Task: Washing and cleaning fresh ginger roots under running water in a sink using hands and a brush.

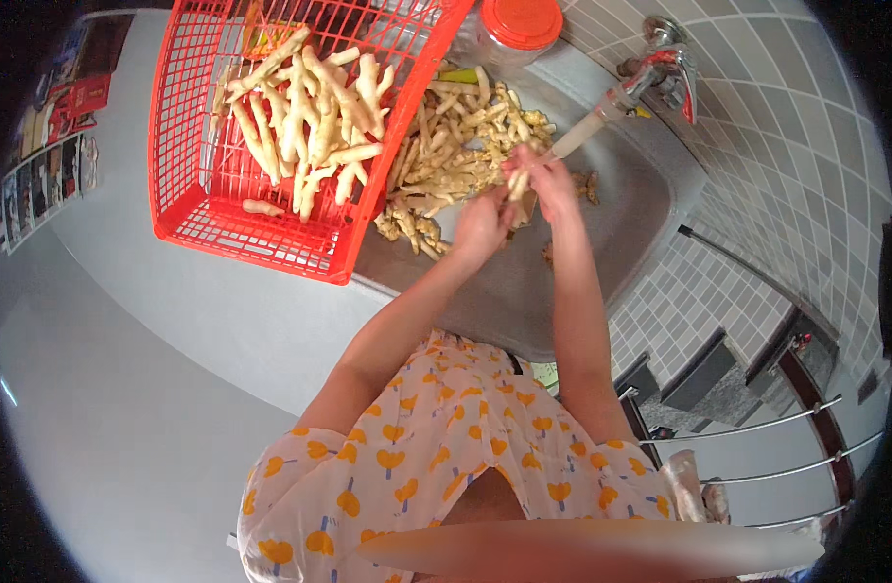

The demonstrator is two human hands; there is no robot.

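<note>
Under the faucet's spout (pixel 588 131), my right hand (pixel 544 178) is closed around a pale, finger-like root piece (pixel 519 182), seemingly ginger. My left hand (pixel 484 224) is close beside it, fingers bent; whether it grips a piece too cannot be told. Many similar roots (pixel 446 146) lie heaped in the metal sink (pixel 489 306), to the left of and beyond my hands. A red plastic basket (pixel 271 262) stands at the sink's left edge, with more pale roots (pixel 307 116) inside. A small root piece (pixel 262 208) lies apart near the basket's near end.
A clear jar with a red lid (pixel 522 22) stands behind the sink. The faucet (pixel 664 73) comes out of the tiled wall (pixel 766 87) at the right. A grey counter (pixel 161 291) extends to the left. Metal rails (pixel 766 474) are at the lower right.
</note>
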